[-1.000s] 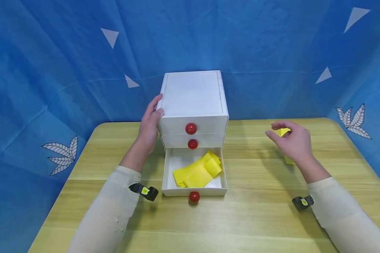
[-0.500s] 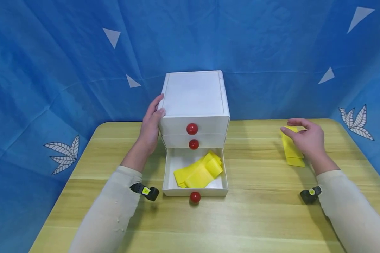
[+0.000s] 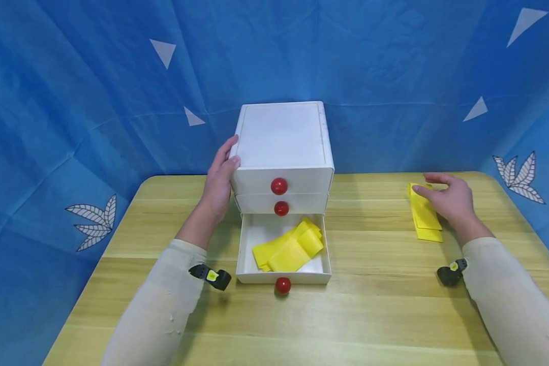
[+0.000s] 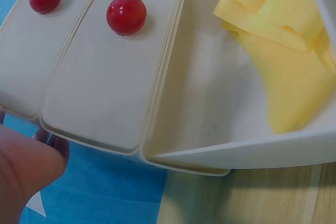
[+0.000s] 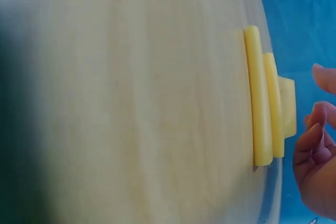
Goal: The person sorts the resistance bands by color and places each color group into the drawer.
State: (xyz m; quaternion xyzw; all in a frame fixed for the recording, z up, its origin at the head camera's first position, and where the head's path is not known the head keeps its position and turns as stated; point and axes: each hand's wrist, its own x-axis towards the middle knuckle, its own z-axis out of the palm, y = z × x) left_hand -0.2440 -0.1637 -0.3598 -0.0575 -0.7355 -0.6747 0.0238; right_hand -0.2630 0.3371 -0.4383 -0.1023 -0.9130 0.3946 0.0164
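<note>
A white cabinet (image 3: 281,134) with red-knobbed drawers stands at the back of the table. My left hand (image 3: 217,190) rests against its left side, thumb by the top edge; part of the hand shows in the left wrist view. The bottom drawer (image 3: 251,236) is pulled out, with folded yellow cloth-like pieces (image 3: 288,249) lying inside. Over on the right, another folded yellow strip (image 3: 424,211) lies on the table. My right hand (image 3: 453,201) hovers beside its far end. In the right wrist view, thumb and forefinger are spread apart from the layered strip (image 5: 258,98), holding nothing.
The wooden table (image 3: 370,305) reaches back to a blue curtain (image 3: 370,76) printed with white shapes. The open drawer's red knob (image 3: 282,285) juts toward the front. Two upper drawers are closed, with the middle drawer's knob (image 3: 281,208) just above the open one.
My right hand has moved to the right, uncovering more of the yellow strip on the table. The left hand stays at the cabinet. The whole head view has shifted slightly.
</note>
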